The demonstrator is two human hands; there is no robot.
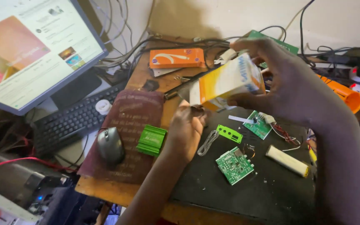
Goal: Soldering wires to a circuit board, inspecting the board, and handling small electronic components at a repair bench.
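Orange-and-white carton (226, 81) gripped by right hand (288, 83); left hand (186, 129) pinches its half-hidden flap.

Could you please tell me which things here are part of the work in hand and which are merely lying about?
In hand: small carton, held by right hand; left hand at its open end.

Lying about: mouse, keyboard, green heatsink, green circuit board, orange box.

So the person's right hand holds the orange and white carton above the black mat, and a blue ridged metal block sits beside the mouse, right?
Not quite. The ridged metal block beside the mouse is green, not blue, as the head view shows. The rest holds: the right hand holds the orange and white carton above the black mat.
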